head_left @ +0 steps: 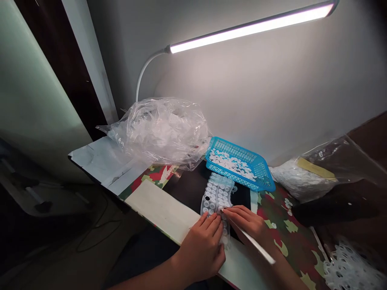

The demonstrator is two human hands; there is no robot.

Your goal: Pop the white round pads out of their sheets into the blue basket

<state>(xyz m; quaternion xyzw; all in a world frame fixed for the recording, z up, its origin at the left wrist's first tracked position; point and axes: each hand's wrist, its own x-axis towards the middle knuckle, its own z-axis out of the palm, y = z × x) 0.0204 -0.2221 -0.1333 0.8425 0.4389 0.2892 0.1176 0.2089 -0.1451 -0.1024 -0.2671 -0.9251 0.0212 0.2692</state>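
A translucent molded sheet (224, 195) with rows of round white cups lies lengthwise before me. One cup near its left side shows a black spot (207, 198). My left hand (203, 245) rests on the sheet's near left part, with its fingers laid forward over it and the thumb lower at the right. In my right hand (248, 224) is a thin white stick-like tool (260, 249), pinched near its far end. The tool's tip meets the sheet by my left fingertips. What lies under both hands is hidden.
Beyond the sheet stands a blue basket (263, 171) with many small white discs. A clear plastic bag (163, 129) sits behind left, another bag (298, 177) at right. Loose translucent rings (352, 264) lie at lower right. A lamp (250, 28) shines above.
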